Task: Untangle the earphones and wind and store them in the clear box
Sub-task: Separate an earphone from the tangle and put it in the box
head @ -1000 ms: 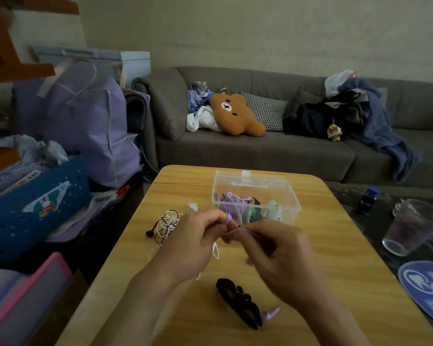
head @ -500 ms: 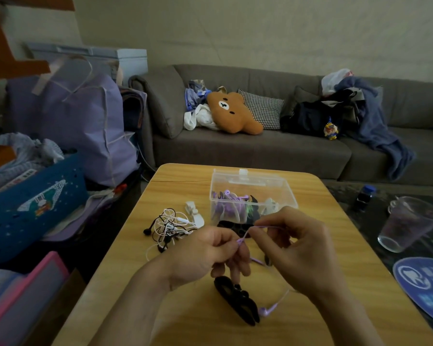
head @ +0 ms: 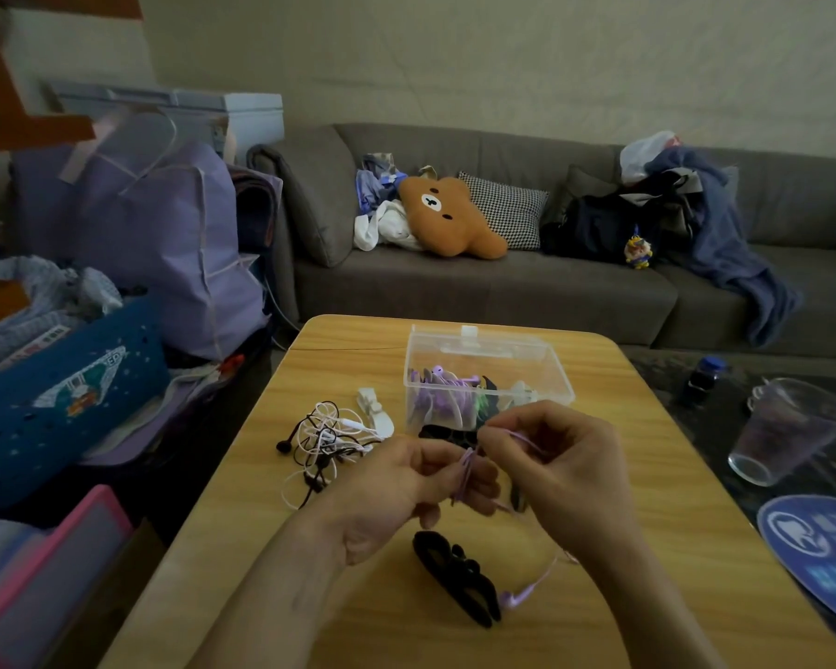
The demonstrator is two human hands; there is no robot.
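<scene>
The purple earphone cord (head: 466,468) is pinched between the left hand (head: 397,490) and right hand (head: 558,456) above the desk (head: 647,548); if it's tugged, the dangling earbud (head: 515,598) could probably get snagged on the black winder (head: 454,574).

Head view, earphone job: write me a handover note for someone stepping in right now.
Left hand: pinches a small coil of the purple earphone cord.
Right hand: pinches the same cord; its loose end hangs down to an earbud on the table.
Clear box: open, at the table's far side, with wound purple, black and white sets inside.
Tangled pile of white and dark earphones: lies left of the box, untouched.
Black winder: lies below the hands.
Left: finish winding the purple set, box it, then untangle the pile.
</scene>
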